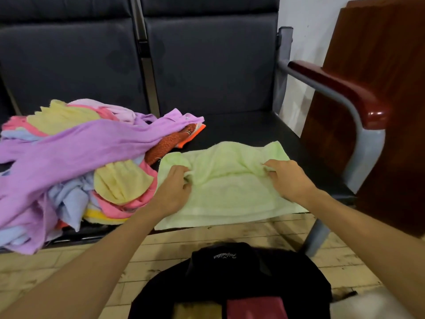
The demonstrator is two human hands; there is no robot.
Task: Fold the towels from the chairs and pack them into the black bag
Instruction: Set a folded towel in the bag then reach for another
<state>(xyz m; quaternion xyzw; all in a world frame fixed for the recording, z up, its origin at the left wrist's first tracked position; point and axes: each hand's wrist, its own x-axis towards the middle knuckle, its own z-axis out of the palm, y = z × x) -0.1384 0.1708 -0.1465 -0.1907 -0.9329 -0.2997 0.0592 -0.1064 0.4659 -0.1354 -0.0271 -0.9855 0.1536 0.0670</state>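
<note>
A pale green towel (227, 192) lies spread on the dark seat of the right chair (253, 130). My left hand (174, 189) pinches a bunched fold of it near its left side. My right hand (287, 178) pinches its cloth near the right side. A heap of unfolded towels (76, 157), purple, yellow, pink, blue and orange, covers the left chair's seat. The black bag (232, 279) stands open on the floor below my arms, with a yellow folded towel (195, 311) and a dark red one (255, 307) inside it.
A chair armrest with a dark red wooden top (345, 88) on a grey metal frame stands at the right. Beyond it is a brown wooden panel (379, 88). The floor (57, 268) is tan tile with dark smudges.
</note>
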